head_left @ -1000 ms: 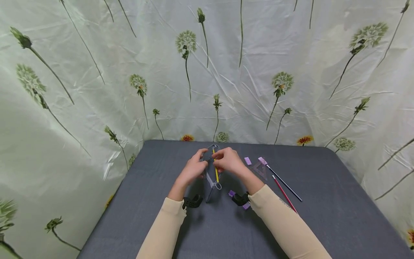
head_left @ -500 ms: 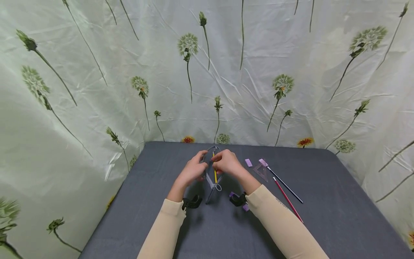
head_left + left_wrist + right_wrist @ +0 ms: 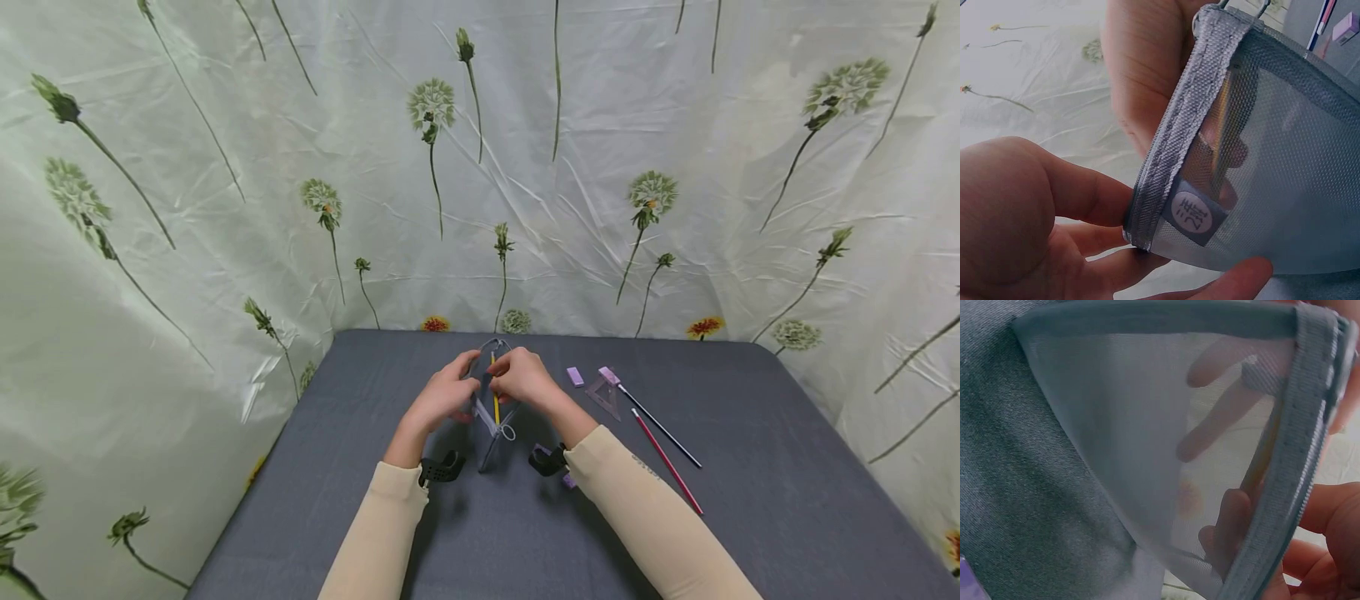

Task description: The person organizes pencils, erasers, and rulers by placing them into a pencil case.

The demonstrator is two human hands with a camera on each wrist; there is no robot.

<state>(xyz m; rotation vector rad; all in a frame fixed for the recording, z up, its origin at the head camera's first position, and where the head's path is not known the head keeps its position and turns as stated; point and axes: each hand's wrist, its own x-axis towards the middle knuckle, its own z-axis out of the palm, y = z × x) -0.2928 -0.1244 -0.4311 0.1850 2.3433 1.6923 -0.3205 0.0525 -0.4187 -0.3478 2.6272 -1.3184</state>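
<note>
Evidently, our right hand [image 3: 523, 377] pinches the yellow pencil [image 3: 497, 410] within the mesh pouch [image 3: 1297, 169] our left hand [image 3: 442, 392] grips; 2 pencils [image 3: 667, 461] outside apparently remain.

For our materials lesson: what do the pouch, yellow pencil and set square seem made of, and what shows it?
Mesh pouch: sheer, probably nylon or polyester; its weave is visible and things show through.
Yellow pencil: probably painted wood, from its even colour; too small to confirm.
Set square: likely clear plastic, since the grey table shows through.
</note>
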